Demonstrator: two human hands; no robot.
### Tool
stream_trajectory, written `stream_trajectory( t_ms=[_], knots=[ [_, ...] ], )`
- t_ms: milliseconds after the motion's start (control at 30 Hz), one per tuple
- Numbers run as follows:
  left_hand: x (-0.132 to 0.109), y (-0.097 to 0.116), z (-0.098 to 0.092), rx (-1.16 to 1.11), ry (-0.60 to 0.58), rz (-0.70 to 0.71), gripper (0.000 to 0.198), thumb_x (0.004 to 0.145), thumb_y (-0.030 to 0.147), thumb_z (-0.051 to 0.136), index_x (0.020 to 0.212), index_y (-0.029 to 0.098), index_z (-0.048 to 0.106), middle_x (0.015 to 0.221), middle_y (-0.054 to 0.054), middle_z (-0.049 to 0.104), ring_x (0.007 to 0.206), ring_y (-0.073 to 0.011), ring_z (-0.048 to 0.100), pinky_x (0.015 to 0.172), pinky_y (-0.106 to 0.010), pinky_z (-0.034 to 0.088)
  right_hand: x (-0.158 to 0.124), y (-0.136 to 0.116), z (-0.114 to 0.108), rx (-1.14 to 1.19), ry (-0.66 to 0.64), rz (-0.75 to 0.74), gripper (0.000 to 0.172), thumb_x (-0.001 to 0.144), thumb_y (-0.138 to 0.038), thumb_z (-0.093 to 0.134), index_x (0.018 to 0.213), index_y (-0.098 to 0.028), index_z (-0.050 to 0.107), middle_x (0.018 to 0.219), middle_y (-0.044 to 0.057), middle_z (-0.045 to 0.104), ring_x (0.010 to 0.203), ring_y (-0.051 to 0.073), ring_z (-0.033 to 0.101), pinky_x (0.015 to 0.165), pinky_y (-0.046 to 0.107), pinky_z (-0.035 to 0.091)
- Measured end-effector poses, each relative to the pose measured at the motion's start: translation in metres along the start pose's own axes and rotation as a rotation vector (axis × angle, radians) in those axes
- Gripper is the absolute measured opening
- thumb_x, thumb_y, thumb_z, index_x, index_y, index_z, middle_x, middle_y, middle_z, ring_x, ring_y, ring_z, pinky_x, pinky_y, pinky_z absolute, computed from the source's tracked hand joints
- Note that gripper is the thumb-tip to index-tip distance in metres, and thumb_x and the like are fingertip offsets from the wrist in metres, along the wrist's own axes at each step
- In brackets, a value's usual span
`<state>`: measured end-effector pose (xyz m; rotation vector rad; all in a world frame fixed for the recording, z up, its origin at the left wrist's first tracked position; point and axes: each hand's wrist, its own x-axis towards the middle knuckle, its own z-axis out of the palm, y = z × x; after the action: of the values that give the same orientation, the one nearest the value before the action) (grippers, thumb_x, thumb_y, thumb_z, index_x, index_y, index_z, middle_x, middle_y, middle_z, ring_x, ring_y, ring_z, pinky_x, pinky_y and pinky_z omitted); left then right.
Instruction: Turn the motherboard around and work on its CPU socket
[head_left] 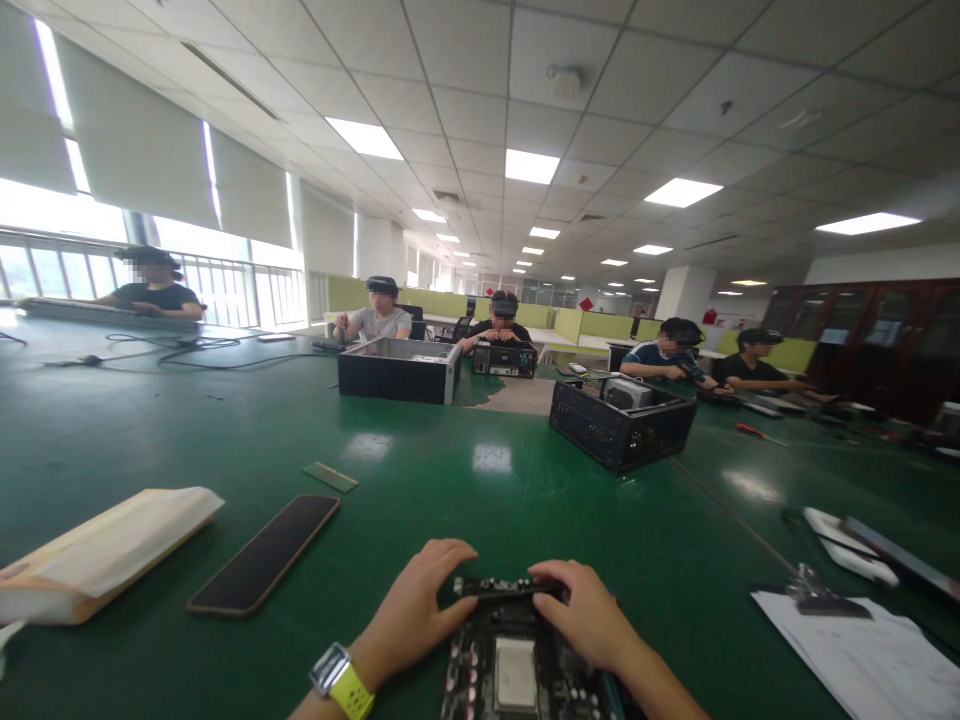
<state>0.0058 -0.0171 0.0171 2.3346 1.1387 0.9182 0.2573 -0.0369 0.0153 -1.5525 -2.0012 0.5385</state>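
Observation:
A dark motherboard (pixel 480 660) lies in front of me at the bottom of the view, a pale square processor (pixel 515 672) near its middle. Across its far end runs a long black strip (pixel 504 595), perhaps a memory stick or slot. My left hand (pixel 421 605) grips the board's far left corner, thumb on the strip's end and index finger curled beyond the edge. At the far right corner, my right hand (pixel 581 612) closes thumb and index finger around the strip's other end. A watch (pixel 341 680) with a yellow band is on my left wrist. Both palms hide parts of the board's sides.
A phone (pixel 266 555), a paper-wrapped packet (pixel 105 555) and a green memory module (pixel 330 477) lie left. Right are a clipboard (pixel 862 650), a white device (pixel 849 545) and a red screwdriver (pixel 759 434). Computer cases (pixel 394 375) (pixel 622 425) stand farther back; several people sit beyond.

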Motion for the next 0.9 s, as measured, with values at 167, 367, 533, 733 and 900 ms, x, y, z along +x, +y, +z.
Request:
stream_trajectory(
  t_ms=[167,367,533,733,900],
  knots=[
    [-0.0001,0.0072,-0.0021,-0.01,-0.061,0.035,0.011,0.069,0.01,0.058,0.072,0.02,0.062,0.1,-0.004,0.063,0.099,-0.0196,0.055,0.09,-0.03,0.044,-0.0013,-0.0072,0.0076,0.07,0.004,-0.043,0.025,0.069,-0.018,0.047,0.082,-0.02,0.067,0.081,0.0,0.068,0.079,0.016,0.059,0.073,0.024,0.041],
    [-0.001,0.0062,-0.0028,-0.038,-0.05,0.037,0.017,0.064,0.005,0.053,0.071,0.019,0.059,0.098,-0.004,0.06,0.097,-0.0182,0.054,0.088,-0.028,0.043,0.0005,-0.0002,0.0094,0.07,0.047,-0.074,0.02,0.066,-0.016,0.047,0.073,-0.018,0.065,0.075,0.0,0.065,0.073,0.014,0.057,0.069,0.023,0.039],
    [-0.0023,0.0016,-0.0042,-0.053,-0.068,0.02,0.015,0.063,0.007,0.053,0.07,0.019,0.059,0.097,-0.004,0.059,0.096,-0.0182,0.053,0.086,-0.028,0.044,0.001,0.0009,0.0101,0.047,0.048,-0.068,0.019,0.066,-0.017,0.047,0.072,-0.019,0.065,0.076,0.001,0.065,0.075,0.015,0.057,0.071,0.024,0.04],
    [-0.003,0.0014,-0.0062,-0.078,-0.077,0.012,0.01,0.065,0.011,0.053,0.069,0.019,0.057,0.094,-0.003,0.059,0.092,-0.0179,0.054,0.083,-0.027,0.044,0.0007,-0.0002,0.0091,0.055,0.041,-0.084,0.016,0.067,-0.016,0.048,0.07,-0.019,0.064,0.078,0.001,0.066,0.079,0.016,0.058,0.075,0.025,0.04],
    [-0.0014,0.0003,-0.0086,-0.093,-0.044,-0.004,0.017,0.061,0.007,0.046,0.07,0.02,0.053,0.095,-0.003,0.06,0.094,-0.0182,0.053,0.087,-0.029,0.042,-0.0004,-0.0034,0.0078,0.035,0.022,-0.069,0.019,0.067,-0.017,0.049,0.075,-0.02,0.066,0.08,0.002,0.067,0.08,0.016,0.058,0.077,0.026,0.041]
  ],
)
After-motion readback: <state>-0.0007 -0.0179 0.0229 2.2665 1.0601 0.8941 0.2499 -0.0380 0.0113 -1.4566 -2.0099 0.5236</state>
